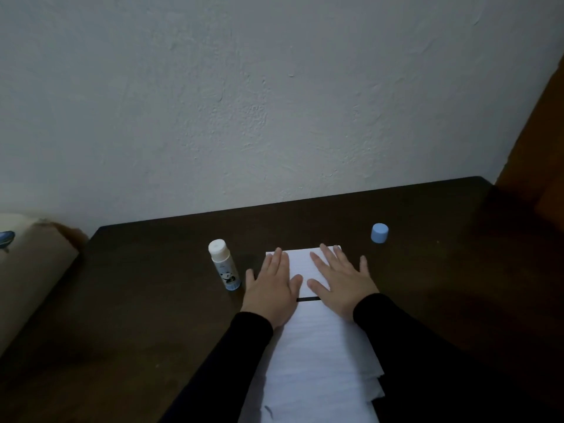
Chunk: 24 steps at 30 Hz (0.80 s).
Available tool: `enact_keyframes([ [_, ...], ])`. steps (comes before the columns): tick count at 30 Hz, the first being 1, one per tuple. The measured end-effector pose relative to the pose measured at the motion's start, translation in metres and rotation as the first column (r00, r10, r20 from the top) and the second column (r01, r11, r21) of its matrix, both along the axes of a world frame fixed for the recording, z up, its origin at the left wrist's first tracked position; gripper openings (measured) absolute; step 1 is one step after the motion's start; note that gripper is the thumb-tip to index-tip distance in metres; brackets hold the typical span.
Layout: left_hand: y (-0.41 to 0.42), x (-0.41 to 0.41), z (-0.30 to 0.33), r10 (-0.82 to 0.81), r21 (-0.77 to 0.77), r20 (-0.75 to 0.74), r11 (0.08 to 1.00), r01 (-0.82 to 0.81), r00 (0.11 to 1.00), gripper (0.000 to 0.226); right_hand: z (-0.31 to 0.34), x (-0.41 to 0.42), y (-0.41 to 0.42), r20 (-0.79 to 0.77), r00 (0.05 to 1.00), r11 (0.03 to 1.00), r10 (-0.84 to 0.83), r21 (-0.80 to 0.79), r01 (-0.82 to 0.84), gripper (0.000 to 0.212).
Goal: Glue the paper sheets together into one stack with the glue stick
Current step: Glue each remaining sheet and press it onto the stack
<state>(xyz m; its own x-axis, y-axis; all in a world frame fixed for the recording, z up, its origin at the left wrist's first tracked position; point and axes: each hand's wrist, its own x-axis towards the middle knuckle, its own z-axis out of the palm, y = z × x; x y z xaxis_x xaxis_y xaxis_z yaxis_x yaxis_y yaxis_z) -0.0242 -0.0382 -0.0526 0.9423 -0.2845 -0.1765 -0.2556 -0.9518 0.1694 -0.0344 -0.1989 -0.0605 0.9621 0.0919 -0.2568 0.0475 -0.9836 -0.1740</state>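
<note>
Two flat hands press the paper stack (317,331) on the table (137,315), fingers straight, holding nothing. The uncapped glue stick (224,265) stands upright just beside the left hand (271,288), nearer it than the right hand (341,282); its blue cap (379,233) sits far right.

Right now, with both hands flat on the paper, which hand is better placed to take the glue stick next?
Probably the left hand. The white glue stick with a panda label stands upright just beside it, uncapped. The right hand would have to cross the white paper sheets; it lies nearer the blue cap.
</note>
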Motion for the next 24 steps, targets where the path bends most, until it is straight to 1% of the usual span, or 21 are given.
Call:
enact_keyframes([
  [2, 0.000, -0.002, 0.002, 0.042, 0.016, -0.009, 0.999, -0.042, 0.999, 0.062, 0.001, -0.001, 0.001, -0.002, 0.998, 0.998, -0.064, -0.028, 0.063, 0.071],
  [7, -0.003, -0.007, 0.001, 0.137, 0.079, -0.022, 0.988, -0.135, 0.990, 0.064, 0.001, -0.004, 0.002, 0.021, 0.988, 0.987, -0.152, -0.043, 0.153, 0.072],
  [9, -0.001, -0.008, 0.001, 0.150, 0.092, -0.033, 0.985, -0.147, 0.988, 0.064, 0.003, -0.004, 0.000, 0.010, 0.987, 0.986, -0.161, -0.050, 0.161, 0.075],
  [11, 0.002, -0.009, 0.002, 0.140, 0.073, -0.041, 0.988, -0.136, 0.989, 0.063, 0.006, -0.003, -0.003, 0.000, 0.987, 0.987, -0.158, -0.031, 0.158, 0.077],
  [16, 0.007, -0.013, 0.005, 0.140, -0.080, -0.023, 0.987, -0.141, 0.990, 0.059, 0.014, -0.004, -0.004, 0.050, 0.986, 0.986, -0.157, 0.059, 0.154, 0.077],
  [19, 0.009, -0.019, 0.009, 0.144, -0.173, 0.020, 0.975, -0.138, 0.989, 0.050, 0.020, -0.005, -0.002, 0.068, 0.983, 0.984, -0.168, 0.079, 0.162, 0.077],
  [21, 0.011, -0.022, 0.012, 0.153, -0.264, 0.061, 0.956, -0.132, 0.986, 0.045, 0.024, -0.007, -0.002, 0.099, 0.978, 0.979, -0.184, 0.102, 0.174, 0.074],
  [23, 0.012, -0.027, 0.016, 0.180, -0.373, 0.085, 0.918, -0.136, 0.980, 0.050, 0.027, -0.012, -0.001, 0.167, 0.967, 0.975, -0.194, 0.138, 0.172, 0.066],
  [24, 0.012, -0.029, 0.016, 0.197, -0.425, 0.092, 0.894, -0.140, 0.976, 0.055, 0.027, -0.014, -0.001, 0.205, 0.956, 0.967, -0.210, 0.190, 0.171, 0.060],
])
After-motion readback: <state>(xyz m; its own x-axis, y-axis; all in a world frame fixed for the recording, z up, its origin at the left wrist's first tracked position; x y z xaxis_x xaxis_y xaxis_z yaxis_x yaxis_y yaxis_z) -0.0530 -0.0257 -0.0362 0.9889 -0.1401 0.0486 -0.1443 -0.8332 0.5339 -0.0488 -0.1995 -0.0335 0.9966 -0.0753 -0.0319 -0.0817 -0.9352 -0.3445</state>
